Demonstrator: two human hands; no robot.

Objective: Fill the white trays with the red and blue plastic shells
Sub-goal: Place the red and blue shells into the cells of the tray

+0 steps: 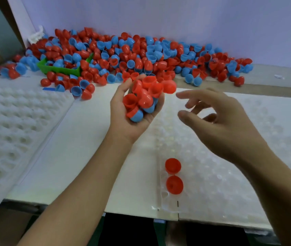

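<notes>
Red and blue plastic shells [123, 55] lay heaped along the far edge of the table [87, 139], against the pale back wall [176, 18], the pile spilling over a green bin [59, 69] half buried toward the far left. The left hand [134, 112] was cupped palm up above the middle of the table, fingers curled round a handful of shells [144, 96], mostly red, a couple blue at the heel of the palm. The right hand [219, 118] hovered just beside it, fingers spread loosely and empty, thumb and forefinger apart, touching nothing. Beneath the right hand lay a clear dimpled tray [230, 174] stretching to the right edge; two red shells [174, 176] sat in adjoining pockets near its near left corner, the farther one open side up, the nearer apparently dome up. The other pockets that showed were unfilled. A white tray [8, 125] with rows of bare pockets lay at the left edge of the table, well apart from both hands.
</notes>
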